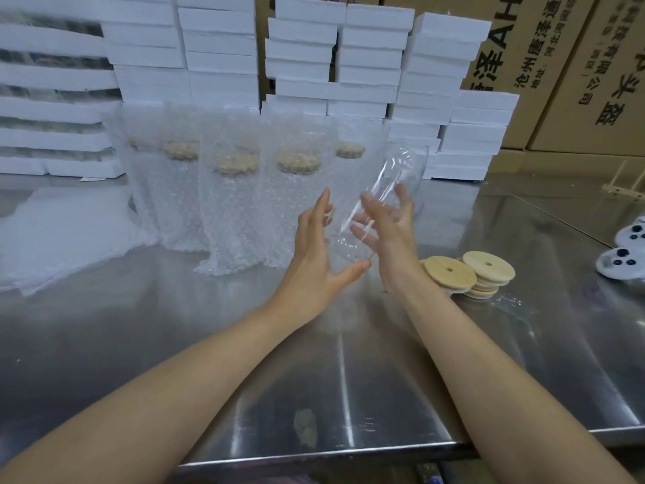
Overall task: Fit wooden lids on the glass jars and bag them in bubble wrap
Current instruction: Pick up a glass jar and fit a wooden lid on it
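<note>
A clear glass jar (pixel 384 183) with no lid hangs tilted above the steel table (pixel 244 344), its mouth up and to the right. My right hand (pixel 394 232) holds it around the lower body, and the fingers show through the glass. My left hand (pixel 314 253) is beside the jar's base with straight fingers, the thumb touching the bottom edge. Two short stacks of round wooden lids (pixel 453 274) with centre holes lie just right of my right wrist. Several lidded jars in bubble wrap bags (pixel 237 204) stand in rows behind my hands.
A flat pile of bubble wrap bags (pixel 62 232) lies at the left. White foam boxes (pixel 366 64) are stacked along the back, with cardboard cartons (pixel 576 64) behind them on the right. Two white devices with dark buttons (pixel 621 260) sit at the table's right edge.
</note>
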`<state>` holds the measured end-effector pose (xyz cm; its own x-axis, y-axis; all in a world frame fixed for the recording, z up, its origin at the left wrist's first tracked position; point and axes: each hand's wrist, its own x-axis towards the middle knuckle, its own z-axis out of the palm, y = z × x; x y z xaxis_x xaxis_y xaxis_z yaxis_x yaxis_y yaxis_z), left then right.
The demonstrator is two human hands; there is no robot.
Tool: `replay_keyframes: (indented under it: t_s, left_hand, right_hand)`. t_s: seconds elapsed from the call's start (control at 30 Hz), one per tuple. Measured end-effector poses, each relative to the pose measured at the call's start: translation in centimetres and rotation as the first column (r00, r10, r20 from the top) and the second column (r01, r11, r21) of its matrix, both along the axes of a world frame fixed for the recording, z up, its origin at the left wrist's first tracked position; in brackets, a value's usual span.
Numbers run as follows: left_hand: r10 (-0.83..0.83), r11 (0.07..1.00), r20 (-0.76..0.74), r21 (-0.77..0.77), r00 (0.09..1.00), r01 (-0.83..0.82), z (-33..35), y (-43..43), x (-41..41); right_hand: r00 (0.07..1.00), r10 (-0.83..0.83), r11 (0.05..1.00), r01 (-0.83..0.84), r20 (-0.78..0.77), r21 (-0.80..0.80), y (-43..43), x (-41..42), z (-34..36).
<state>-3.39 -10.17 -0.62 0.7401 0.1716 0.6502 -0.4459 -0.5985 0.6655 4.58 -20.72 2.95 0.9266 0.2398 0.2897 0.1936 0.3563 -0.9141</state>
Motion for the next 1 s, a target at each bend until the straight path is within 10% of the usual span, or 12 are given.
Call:
replay_keyframes:
  t_s: [0.33,0.43,0.5,0.77,1.0]
  left_hand:
    - [-0.070,0.930,-0.131,-0.367,0.989,0.017,0.2,0.3,0.2]
    - [-0.112,0.905,-0.194,-0.426,0.975,0.019,-0.1,-0.1,0.3]
    - [-0.122,0.908,-0.213,-0.419,0.969,0.022,-0.1,0.0,0.6]
    - [-0.138,0.920,-0.236,-0.391,0.962,0.036,-0.5,0.6,1.2]
    - [-0.132,0.926,-0.261,-0.377,0.956,0.025,-0.8,0.9,1.3]
  right_hand:
    - [0.907,0.004,0.868,0.206,0.422,-0.451,-1.4,-1.9,2.3]
    - [0.829,-0.121,0.236,0.558,0.546,-0.795,-4.7,-0.9,3.3]
    - [0.902,-0.153,-0.075,0.398,0.405,-0.914,-6.1,-0.7,3.5]
    - [0.990,0.090,-0.422,0.134,0.106,-0.897,-6.2,0.0,2.6]
    - [0.957,-0.028,-0.117,0.283,0.288,-0.952,-6.1,-0.3,2.7]
